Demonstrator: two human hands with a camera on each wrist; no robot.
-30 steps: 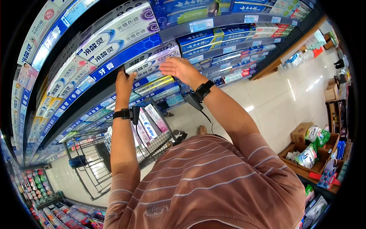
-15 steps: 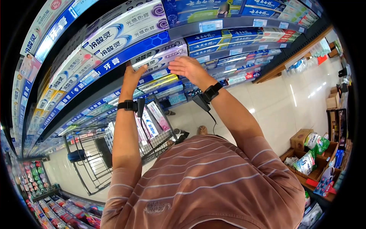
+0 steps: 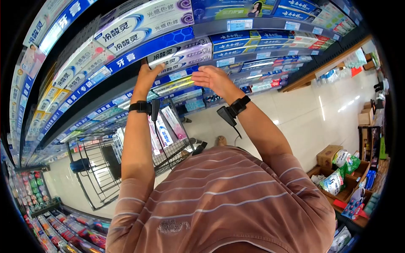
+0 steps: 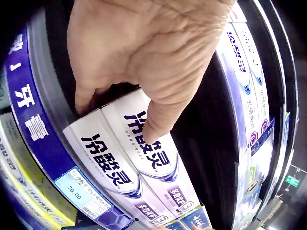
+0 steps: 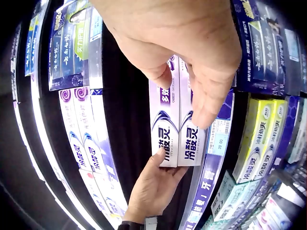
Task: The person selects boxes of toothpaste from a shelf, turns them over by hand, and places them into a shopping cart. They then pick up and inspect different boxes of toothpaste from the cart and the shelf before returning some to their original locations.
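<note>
Two white and purple toothpaste boxes (image 5: 164, 129) lie stacked on a shelf, their long fronts facing out. My left hand (image 3: 147, 79) holds their left end in the head view. In the left wrist view its thumb (image 4: 160, 120) lies on the front of the upper box (image 4: 158, 158), while the fingers reach round the end. My right hand (image 3: 213, 79) is at the right part of the stack, fingers straight. The right wrist view shows its fingers (image 5: 209, 103) over the front of the lower box (image 5: 191, 143) and the thumb near the upper one.
A blue price strip (image 4: 33, 110) edges the shelf. Larger toothpaste cartons (image 3: 143, 25) stand on the shelf above, with blue boxes (image 3: 232, 40) to the right. A wire shopping cart (image 3: 99, 168) holding toothpaste boxes (image 3: 162, 130) stands below my left arm. Wooden bins (image 3: 346, 187) line the right.
The shelf and both hands have shifted right in the head view. My right hand sits slightly lower against the boxes, uncovering more of their right end. My left hand stays at the left end.
</note>
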